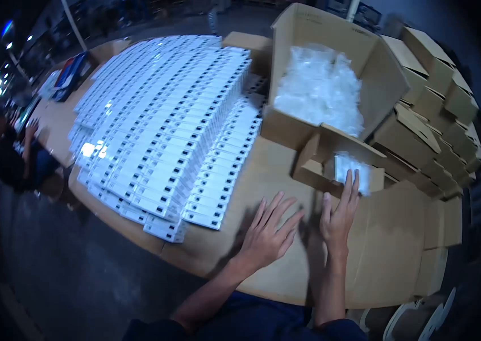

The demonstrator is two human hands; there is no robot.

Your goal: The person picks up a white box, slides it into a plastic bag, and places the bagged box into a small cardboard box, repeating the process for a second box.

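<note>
My left hand is over the brown table, fingers spread, holding nothing. To its right, my right hand is raised with its fingers extended; the fingertips overlap a clear plastic-wrapped piece in a small open carton. Whether they touch it I cannot tell. Behind that carton stands a large open cardboard box holding a heap of clear plastic bags. Left of my left hand, many white units with small black squares are stacked in long rows.
Closed cardboard boxes are stacked at the right. At the far left, another person sits by the table. A blue and red item lies near the back left edge. White curved chair parts show at the lower right.
</note>
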